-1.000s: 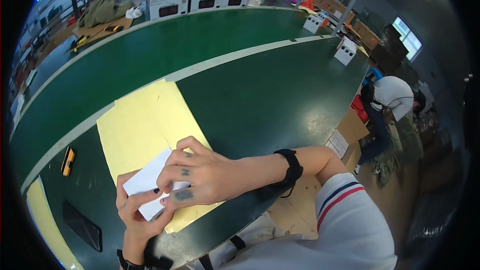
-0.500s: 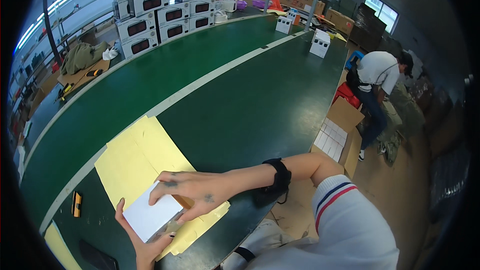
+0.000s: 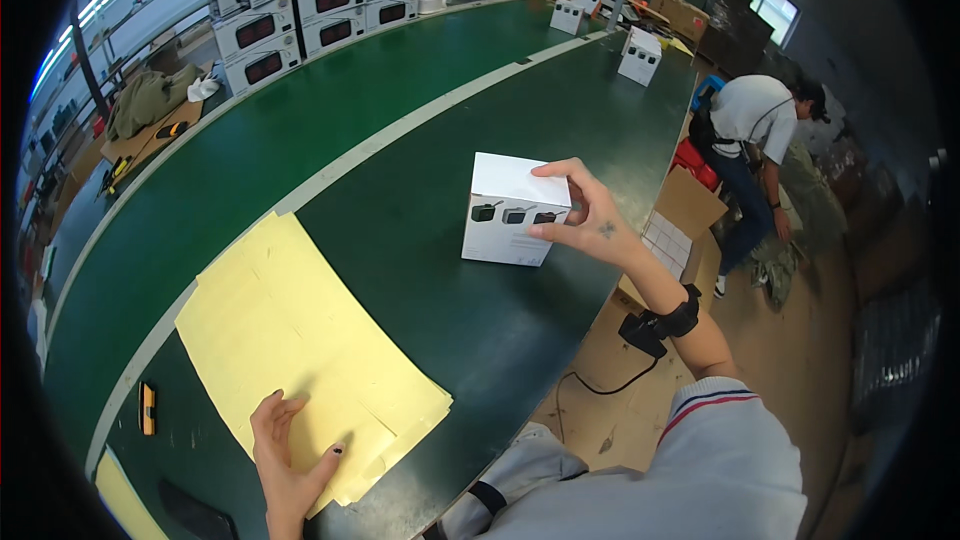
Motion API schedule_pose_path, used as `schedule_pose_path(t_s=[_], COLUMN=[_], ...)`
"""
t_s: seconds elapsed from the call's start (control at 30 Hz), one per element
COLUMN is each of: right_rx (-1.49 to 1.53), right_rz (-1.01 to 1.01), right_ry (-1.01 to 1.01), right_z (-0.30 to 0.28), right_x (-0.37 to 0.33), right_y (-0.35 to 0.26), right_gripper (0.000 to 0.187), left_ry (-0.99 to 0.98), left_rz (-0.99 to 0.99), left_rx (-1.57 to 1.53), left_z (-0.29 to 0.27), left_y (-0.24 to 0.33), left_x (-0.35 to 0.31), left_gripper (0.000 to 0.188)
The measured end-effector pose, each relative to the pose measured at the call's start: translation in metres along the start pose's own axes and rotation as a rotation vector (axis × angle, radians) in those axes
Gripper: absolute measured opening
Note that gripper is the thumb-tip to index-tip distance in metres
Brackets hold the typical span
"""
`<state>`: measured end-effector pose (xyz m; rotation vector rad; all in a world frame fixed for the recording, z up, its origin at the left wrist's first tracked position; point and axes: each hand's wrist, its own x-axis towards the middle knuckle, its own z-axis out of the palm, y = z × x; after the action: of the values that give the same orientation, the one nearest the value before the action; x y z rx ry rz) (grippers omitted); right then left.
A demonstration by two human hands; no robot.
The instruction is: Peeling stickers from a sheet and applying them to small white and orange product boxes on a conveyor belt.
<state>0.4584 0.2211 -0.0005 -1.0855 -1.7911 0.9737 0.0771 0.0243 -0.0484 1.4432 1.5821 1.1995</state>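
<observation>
A small white printed box [image 3: 505, 235] stands upright on the dark green table [image 3: 400, 270], to the right of the yellow sheets. My right hand [image 3: 590, 215] grips its right side between thumb and fingers. Three small product pictures show on the side facing me. My left hand [image 3: 290, 450] is over the lower part of the stacked yellow sheets [image 3: 310, 330]. It holds nothing, and its fingers and thumb are apart and slightly curled. Around my right wrist is a black strap [image 3: 675, 315] with a device and a cable.
An orange and black utility knife [image 3: 148, 408] and a dark flat object [image 3: 195, 512] lie left of the sheets. Larger boxes [image 3: 270, 65] are stacked beyond the green belt [image 3: 270, 160]. More small white boxes [image 3: 639, 58] stand far right. A person [image 3: 755, 130] bends beside an open carton [image 3: 690, 210].
My right hand has carried the white box rightward from over the yellow sheets to the bare table. My left hand has let go of it and stays over the sheets.
</observation>
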Motion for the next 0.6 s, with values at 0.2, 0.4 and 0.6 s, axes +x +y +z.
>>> schedule_pose_path(t_s=[0.2, 0.4, 0.6], right_rx=[-0.138, -0.225, -1.122], right_rz=[0.02, 0.062, 0.289], right_ry=[0.097, 0.163, 0.635], right_z=[-0.056, -0.166, -0.303], right_x=[-0.006, 0.027, 0.098], right_y=[0.027, 0.083, 0.185], right_gripper=[0.051, 0.054, 0.086], left_ry=[-0.001, -0.003, 0.042], left_rz=[-0.051, -0.105, -0.119], left_rx=[-0.008, 0.011, -0.065], left_z=[-0.002, -0.01, -0.006], left_y=[-0.003, -0.003, -0.018], left_x=[0.0, -0.006, -0.005], left_gripper=[0.06, 0.032, 0.025])
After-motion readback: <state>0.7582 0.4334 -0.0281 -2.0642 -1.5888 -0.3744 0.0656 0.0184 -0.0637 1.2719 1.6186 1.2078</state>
